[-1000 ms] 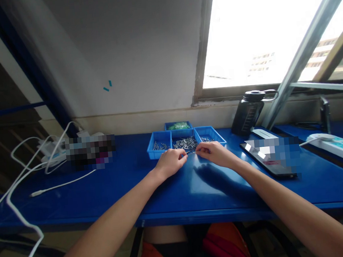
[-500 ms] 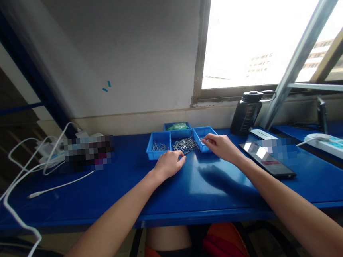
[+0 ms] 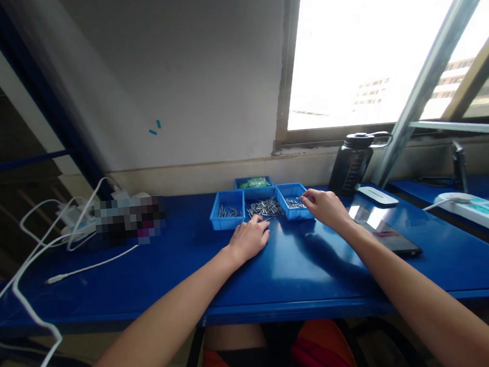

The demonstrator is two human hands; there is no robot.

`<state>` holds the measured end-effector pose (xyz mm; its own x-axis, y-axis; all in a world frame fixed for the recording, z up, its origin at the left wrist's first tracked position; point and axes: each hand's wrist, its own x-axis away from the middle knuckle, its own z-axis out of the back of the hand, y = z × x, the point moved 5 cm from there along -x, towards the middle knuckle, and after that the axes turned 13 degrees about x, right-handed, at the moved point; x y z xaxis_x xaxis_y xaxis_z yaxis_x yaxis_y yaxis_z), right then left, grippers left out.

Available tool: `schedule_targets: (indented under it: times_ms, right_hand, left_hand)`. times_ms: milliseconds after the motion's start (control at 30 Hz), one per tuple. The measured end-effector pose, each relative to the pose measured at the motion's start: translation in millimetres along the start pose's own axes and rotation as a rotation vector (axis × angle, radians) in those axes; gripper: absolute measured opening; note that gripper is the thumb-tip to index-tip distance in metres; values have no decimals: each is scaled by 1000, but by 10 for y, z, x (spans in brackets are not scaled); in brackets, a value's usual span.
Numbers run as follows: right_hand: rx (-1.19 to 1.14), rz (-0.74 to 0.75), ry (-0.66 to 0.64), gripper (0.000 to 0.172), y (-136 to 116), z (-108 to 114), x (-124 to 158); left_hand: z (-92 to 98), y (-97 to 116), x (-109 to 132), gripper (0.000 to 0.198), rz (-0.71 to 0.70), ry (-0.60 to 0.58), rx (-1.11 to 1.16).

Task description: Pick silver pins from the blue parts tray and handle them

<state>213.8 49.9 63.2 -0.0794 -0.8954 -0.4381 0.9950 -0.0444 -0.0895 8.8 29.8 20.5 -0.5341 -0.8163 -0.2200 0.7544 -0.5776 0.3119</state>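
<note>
Blue tabletop (image 3: 274,281) lay under both bare hands of a seated person as the work shifted sideways within a second. The left hand (image 3: 249,241) had stayed at the near edge of the loose metal pieces (image 3: 265,207), its fingers now more parted and lightly bent, with no piece seen in their hold. The right hand (image 3: 326,206) had crossed from beside it to the right tray (image 3: 301,215), thumb and fingertips drawn close together at the rim — whether a piece sat between them could not be told. The move appeared to carry the handling from the heap to that tray, with plenty of pieces lying loose on the table.

Counted from near to far: two hands; one dark flat device (image 3: 390,239), partly behind the right forearm; one heap of slim pieces, too tangled to number, between the left tray (image 3: 227,224) and the right, both holding similar pieces, also past counting; one rear tray (image 3: 258,194) behind the heap, its green contents (image 3: 255,182) unclear in number; one black bottle (image 3: 351,165) near the window — and, on the wall, two teal strips (image 3: 159,124).
</note>
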Motion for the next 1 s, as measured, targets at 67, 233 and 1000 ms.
schedule_targets:
  times_ms: [67,233,1000]
  right_hand:
    - [-3,5,-6,27,-10,-10,2]
    - [-32,24,-2,26,-15,-24,1]
    - [-349,246,-51,29,-308,-13,114]
  left_hand:
    - [-32,-7,-17,37,13,-19,-27]
    - [-31,12,-34,37,-1,-34,-18]
    - [65,47,28,28,36,-11,-19]
